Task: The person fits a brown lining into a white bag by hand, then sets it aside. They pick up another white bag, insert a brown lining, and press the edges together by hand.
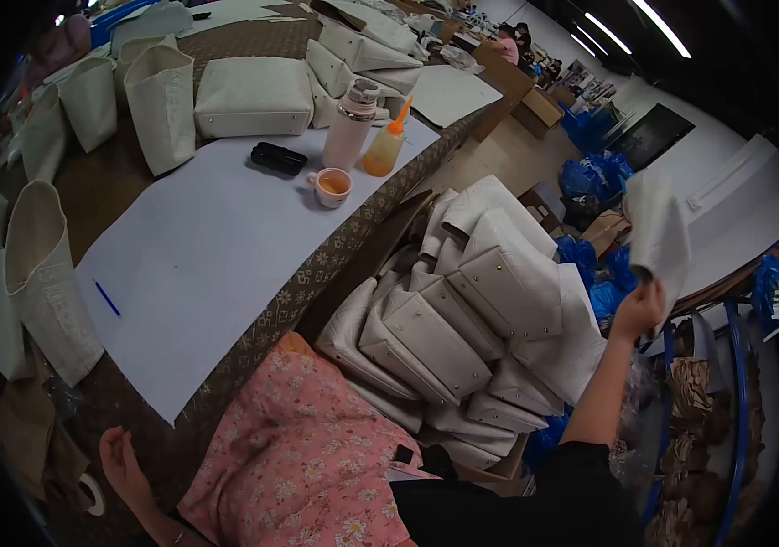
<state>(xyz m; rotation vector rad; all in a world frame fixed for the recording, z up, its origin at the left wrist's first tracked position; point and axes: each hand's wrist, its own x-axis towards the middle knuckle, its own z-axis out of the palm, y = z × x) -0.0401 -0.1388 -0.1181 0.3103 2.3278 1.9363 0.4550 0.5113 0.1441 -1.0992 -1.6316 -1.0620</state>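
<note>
My right hand [642, 308] is raised at the right, fingers closed on the lower edge of a white bag [660, 228], which looks like an unfinished shell. Below and left of that hand, a heap of white bags [431, 333] with small metal studs on their bases is piled beside the table. My left hand [123, 463] is low at the left, by the table's near side. Its fingers are loosely bent and apart, and nothing shows in them. The nearest bag to it is an upright white bag shell [47, 273] on the table.
White paper [198, 246] covers part of the table, with a blue pen [108, 299], black case [278, 159], pink flask [349, 128], cup of amber liquid [331, 188] and orange-tipped bottle [384, 148]. More bags line the far side. Blue-framed shelving [734, 410] is at right.
</note>
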